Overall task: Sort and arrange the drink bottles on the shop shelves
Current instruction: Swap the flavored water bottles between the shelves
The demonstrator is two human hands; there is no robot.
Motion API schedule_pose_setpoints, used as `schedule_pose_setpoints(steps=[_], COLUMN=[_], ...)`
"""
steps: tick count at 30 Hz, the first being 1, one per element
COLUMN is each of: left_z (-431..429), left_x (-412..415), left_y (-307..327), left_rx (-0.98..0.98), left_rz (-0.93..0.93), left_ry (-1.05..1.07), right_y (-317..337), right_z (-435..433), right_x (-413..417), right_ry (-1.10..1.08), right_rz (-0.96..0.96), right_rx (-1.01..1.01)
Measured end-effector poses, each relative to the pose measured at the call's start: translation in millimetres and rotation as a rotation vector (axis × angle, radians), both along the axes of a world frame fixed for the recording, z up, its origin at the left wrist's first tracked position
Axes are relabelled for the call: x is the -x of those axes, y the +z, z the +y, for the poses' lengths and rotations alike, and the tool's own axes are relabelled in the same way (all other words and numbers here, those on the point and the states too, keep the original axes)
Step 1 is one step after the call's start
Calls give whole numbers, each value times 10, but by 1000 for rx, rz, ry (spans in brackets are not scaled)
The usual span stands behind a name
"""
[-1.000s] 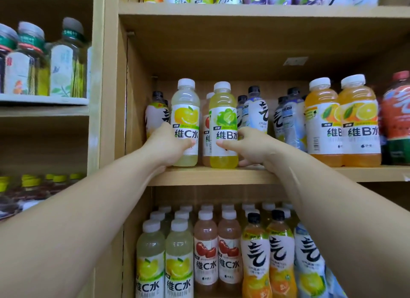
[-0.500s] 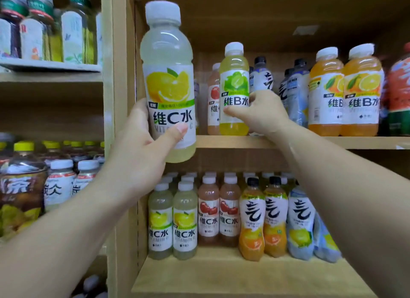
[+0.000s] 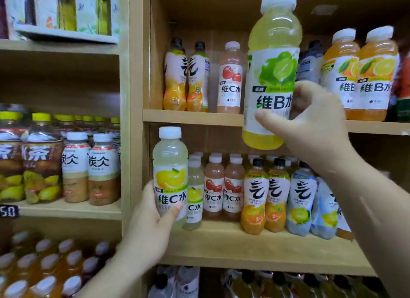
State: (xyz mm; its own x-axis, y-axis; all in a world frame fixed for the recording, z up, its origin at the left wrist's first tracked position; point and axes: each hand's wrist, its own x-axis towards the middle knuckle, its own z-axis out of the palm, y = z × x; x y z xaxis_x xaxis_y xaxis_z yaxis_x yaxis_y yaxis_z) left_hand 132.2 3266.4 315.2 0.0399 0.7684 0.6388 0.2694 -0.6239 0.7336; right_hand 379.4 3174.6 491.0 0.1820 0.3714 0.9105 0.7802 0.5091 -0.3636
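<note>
Head cam: left hand (image 3: 148, 226) is wrapped round the lemon bottle (image 3: 169, 171), thumb across the label. The bottle's upright at the far left end of the lower shelf (image 3: 221, 237), just in front of another lemon one, can't tell if its base touches the board. Right hand (image 3: 315, 124) grips the lime bottle (image 3: 273, 75) low on its label, up in the air in front of the upper shelf (image 3: 190, 116), between the apple bottle (image 3: 229, 80) and the two orange bottles (image 3: 363, 75)

We face pale wooden shelving (image 3: 221, 242); its upright divider (image 3: 135, 98) stands just left of the left hand (image 3: 147, 230), recesses shadowed.
</note>
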Motion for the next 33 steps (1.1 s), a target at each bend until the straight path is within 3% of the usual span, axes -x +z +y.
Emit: schedule_pose_setpoints(steps=[11, 20, 27, 33], left_z=[358, 469, 404, 480], left_x=[-193, -199, -297, -338], left_y=[-650, -783, -922, -1056], left_rx=[155, 182, -132, -315], left_rz=[158, 202, 270, 334], left_ry=[182, 322, 534, 655], right_y=[-1640, -2248, -2544, -2551], right_z=[263, 765, 988, 1039], right_x=[-67, -159, -193, -168], right_ry=[48, -5, 29, 58], right_rz=[82, 45, 171, 89], right_rx=[308, 481, 519, 555])
